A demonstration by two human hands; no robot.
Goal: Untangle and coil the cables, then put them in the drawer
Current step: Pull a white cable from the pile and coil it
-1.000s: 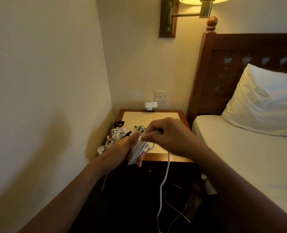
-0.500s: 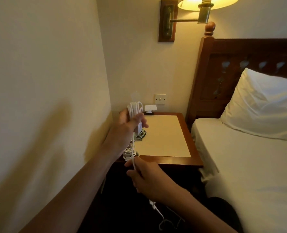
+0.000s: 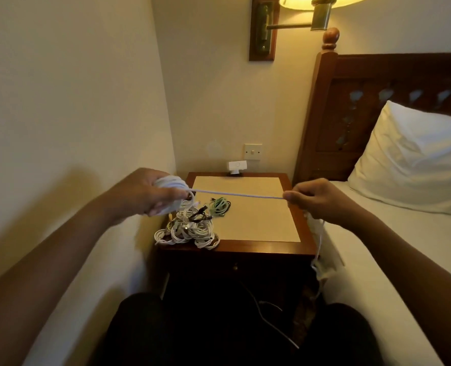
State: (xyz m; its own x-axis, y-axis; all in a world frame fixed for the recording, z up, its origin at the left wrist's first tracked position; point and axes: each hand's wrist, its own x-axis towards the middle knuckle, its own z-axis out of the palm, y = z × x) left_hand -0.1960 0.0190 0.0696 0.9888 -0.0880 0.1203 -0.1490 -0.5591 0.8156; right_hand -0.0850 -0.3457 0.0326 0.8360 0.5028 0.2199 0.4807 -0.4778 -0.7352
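My left hand [image 3: 150,192] grips a bundle of white cable [image 3: 172,184] wound round its fingers, above the nightstand's left side. From it a taut strand of the white cable [image 3: 235,194] runs right to my right hand [image 3: 315,199], which pinches it; the cable's tail hangs down below that hand beside the bed. On the nightstand [image 3: 258,249] lies a tangled pile of white cables [image 3: 190,229] with a dark plug among them, and a coiled green cable [image 3: 220,207] just behind it. The drawer front with its small knob [image 3: 235,266] is shut, in shadow.
A white adapter [image 3: 236,166] sits at the nightstand's back edge under a wall switch [image 3: 252,151]. The wall runs along the left, the bed [image 3: 403,249] with a pillow is on the right. Loose cable [image 3: 271,323] trails on the dark floor between my knees.
My right hand moved from below the left hand up and out to the right, pulling the white strand taut and level. My left hand with the bundle tilted and dropped slightly.
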